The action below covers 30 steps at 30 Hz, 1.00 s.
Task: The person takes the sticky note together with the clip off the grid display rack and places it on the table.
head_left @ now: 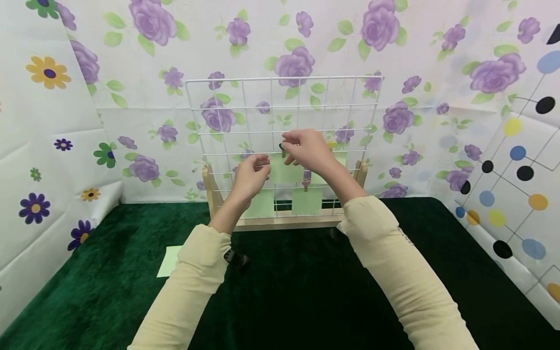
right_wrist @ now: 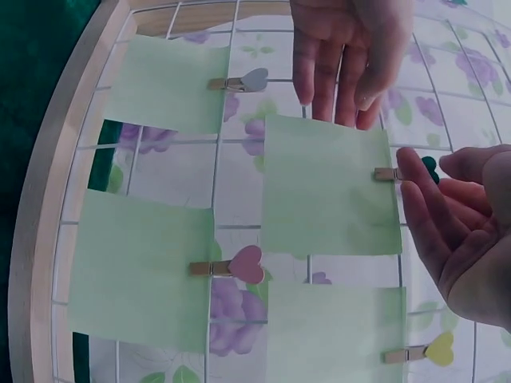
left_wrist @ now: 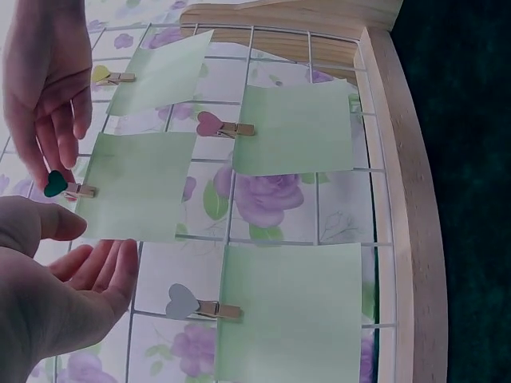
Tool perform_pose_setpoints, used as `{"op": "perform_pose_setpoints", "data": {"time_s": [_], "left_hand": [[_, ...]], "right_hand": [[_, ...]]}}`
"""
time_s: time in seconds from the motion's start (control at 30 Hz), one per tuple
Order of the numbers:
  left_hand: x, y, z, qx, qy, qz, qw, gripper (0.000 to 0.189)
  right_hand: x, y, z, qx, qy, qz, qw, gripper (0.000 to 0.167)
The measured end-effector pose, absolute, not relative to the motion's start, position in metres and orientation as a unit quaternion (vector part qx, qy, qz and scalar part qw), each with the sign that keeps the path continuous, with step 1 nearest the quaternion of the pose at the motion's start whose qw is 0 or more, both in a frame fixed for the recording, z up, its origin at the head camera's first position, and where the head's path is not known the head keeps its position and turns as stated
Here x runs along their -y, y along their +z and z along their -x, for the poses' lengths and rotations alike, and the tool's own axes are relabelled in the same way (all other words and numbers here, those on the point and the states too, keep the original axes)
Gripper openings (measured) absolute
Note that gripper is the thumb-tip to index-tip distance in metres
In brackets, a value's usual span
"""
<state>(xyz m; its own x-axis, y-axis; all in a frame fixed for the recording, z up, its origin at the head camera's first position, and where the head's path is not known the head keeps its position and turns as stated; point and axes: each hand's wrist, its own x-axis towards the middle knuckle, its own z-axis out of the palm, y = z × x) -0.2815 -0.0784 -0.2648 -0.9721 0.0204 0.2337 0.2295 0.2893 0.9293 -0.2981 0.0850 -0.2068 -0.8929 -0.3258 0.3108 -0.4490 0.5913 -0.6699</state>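
Note:
My right hand (head_left: pixel 309 149) is at the wire grid (head_left: pixel 258 106), its fingers relaxed around a clothespin (left_wrist: pixel 78 190) with a dark green heart. In the right wrist view, thumb and forefinger stand apart on either side of that heart. The clothespin clips a pale green paper note (right_wrist: pixel 331 187) to the grid. Just left of this note, my left hand (head_left: pixel 250 177) has its fingers loosely bent and holds nothing. Its fingertips come right up to the note's edge in the left wrist view.
Other green notes hang by clothespins with a yellow heart (right_wrist: pixel 439 349), a pink heart (right_wrist: pixel 247 265) and a grey heart (left_wrist: pixel 183 302). A wooden stand (head_left: pixel 280 223) supports the grid. One loose note (head_left: pixel 168 262) lies on the dark green cloth (head_left: pixel 288 291).

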Motion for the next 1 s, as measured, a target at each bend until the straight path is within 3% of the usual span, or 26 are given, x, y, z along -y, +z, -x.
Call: {"op": "perform_pose_setpoints", "data": {"time_s": [0.3,1.0], "left_hand": [[0.077,-0.263,0.286,0.792,-0.597,0.075,0.098,0.031],[0.066,-0.266,0.292,0.787,-0.603,0.026,0.129,0.019]], "right_hand": [[-0.079,-0.204,0.305,0.913,0.333,-0.232,0.043,0.04],[-0.076,-0.209,0.31,0.924,0.264,-0.26,0.098,0.021]]}}
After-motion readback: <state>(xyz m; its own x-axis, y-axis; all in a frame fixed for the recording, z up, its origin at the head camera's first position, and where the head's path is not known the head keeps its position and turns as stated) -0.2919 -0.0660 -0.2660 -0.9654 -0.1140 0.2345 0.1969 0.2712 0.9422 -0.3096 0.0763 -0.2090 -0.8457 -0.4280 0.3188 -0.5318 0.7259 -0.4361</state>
